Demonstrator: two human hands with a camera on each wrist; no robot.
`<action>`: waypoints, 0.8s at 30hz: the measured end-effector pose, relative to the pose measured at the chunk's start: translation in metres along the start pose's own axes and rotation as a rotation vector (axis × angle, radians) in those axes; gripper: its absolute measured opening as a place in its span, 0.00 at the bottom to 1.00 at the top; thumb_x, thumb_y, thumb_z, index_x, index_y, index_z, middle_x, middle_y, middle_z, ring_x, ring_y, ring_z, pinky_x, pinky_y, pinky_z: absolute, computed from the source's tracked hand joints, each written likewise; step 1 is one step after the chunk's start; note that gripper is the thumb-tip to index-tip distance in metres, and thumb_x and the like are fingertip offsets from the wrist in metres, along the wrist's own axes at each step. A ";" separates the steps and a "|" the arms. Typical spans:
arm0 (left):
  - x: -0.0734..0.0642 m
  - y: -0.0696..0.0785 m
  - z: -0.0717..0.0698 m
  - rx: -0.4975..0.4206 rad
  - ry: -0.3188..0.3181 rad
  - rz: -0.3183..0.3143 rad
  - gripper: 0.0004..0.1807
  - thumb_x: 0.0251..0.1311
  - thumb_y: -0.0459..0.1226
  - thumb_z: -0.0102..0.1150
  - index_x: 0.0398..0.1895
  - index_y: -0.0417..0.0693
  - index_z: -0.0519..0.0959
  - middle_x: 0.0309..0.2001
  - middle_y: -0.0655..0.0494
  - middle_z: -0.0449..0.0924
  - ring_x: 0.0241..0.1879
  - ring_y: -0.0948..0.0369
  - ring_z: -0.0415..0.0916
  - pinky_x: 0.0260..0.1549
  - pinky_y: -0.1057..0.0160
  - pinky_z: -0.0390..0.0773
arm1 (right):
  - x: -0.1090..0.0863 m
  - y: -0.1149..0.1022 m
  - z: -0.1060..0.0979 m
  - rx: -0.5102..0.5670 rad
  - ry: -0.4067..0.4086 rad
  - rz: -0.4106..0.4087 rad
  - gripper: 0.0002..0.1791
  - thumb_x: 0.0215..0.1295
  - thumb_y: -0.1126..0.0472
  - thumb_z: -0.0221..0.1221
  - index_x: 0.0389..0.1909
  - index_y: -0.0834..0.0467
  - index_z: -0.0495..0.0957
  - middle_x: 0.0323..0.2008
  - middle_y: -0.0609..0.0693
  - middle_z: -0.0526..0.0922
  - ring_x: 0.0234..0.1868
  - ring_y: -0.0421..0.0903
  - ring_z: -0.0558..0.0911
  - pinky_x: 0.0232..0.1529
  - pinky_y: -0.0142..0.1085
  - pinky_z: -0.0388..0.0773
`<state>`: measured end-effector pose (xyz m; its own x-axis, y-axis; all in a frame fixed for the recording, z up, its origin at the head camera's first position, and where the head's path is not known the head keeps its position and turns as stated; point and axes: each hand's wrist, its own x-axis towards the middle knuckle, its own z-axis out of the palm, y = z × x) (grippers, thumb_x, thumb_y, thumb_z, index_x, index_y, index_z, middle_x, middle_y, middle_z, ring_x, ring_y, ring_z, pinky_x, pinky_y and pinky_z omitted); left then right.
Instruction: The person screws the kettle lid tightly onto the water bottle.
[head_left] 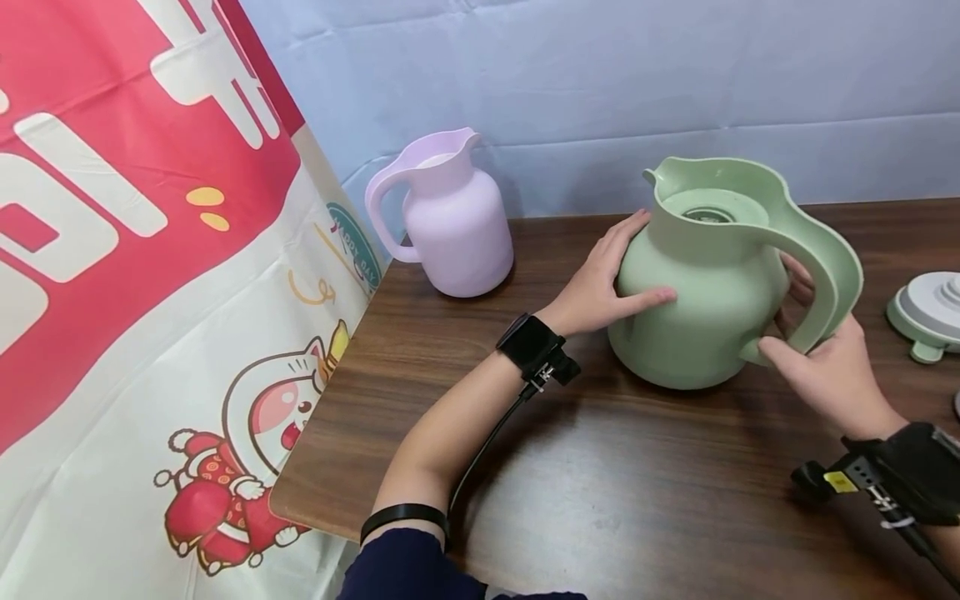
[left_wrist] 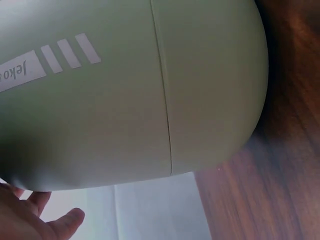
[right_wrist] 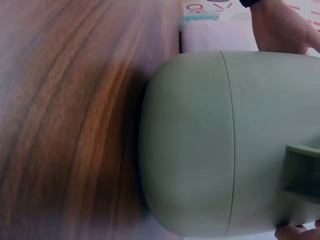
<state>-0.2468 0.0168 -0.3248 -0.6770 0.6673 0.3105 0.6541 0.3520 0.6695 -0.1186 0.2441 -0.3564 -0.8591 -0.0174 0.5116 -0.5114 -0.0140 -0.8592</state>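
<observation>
- Green jug [head_left: 690, 317]: standing on the wooden table [head_left: 660, 500], at 3 o'clock from the head view's centre.
- Left hand [head_left: 594, 285], at the jug's 9 o'clock: grasping the body, thumb across the front.
- Right hand [head_left: 831, 362], at 4 o'clock: grasping around the lower handle [head_left: 842, 267].
- Lilac jug [head_left: 461, 225]: standing well apart, at 9 o'clock.
- Round grey-and-green piece [head_left: 930, 307]: lying at 3 o'clock, cut by the frame.
</observation>
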 end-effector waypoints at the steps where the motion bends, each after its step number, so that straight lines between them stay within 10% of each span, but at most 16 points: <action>1: -0.002 0.000 -0.001 -0.003 0.009 0.004 0.51 0.55 0.48 0.65 0.75 0.58 0.42 0.73 0.67 0.39 0.66 0.78 0.38 0.62 0.72 0.50 | 0.000 0.000 0.001 0.004 -0.008 0.001 0.44 0.53 0.86 0.47 0.72 0.60 0.54 0.71 0.55 0.54 0.70 0.44 0.54 0.65 0.28 0.53; 24: -0.047 0.005 -0.011 0.038 0.076 -0.027 0.53 0.53 0.50 0.67 0.75 0.59 0.43 0.73 0.66 0.40 0.68 0.76 0.37 0.63 0.69 0.49 | -0.008 -0.005 0.026 -0.003 -0.015 0.034 0.44 0.50 0.87 0.47 0.71 0.60 0.55 0.71 0.55 0.54 0.71 0.45 0.55 0.64 0.28 0.55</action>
<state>-0.2154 -0.0200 -0.3289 -0.7174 0.6060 0.3435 0.6462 0.3948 0.6531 -0.1089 0.2178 -0.3563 -0.8754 -0.0330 0.4822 -0.4822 -0.0097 -0.8760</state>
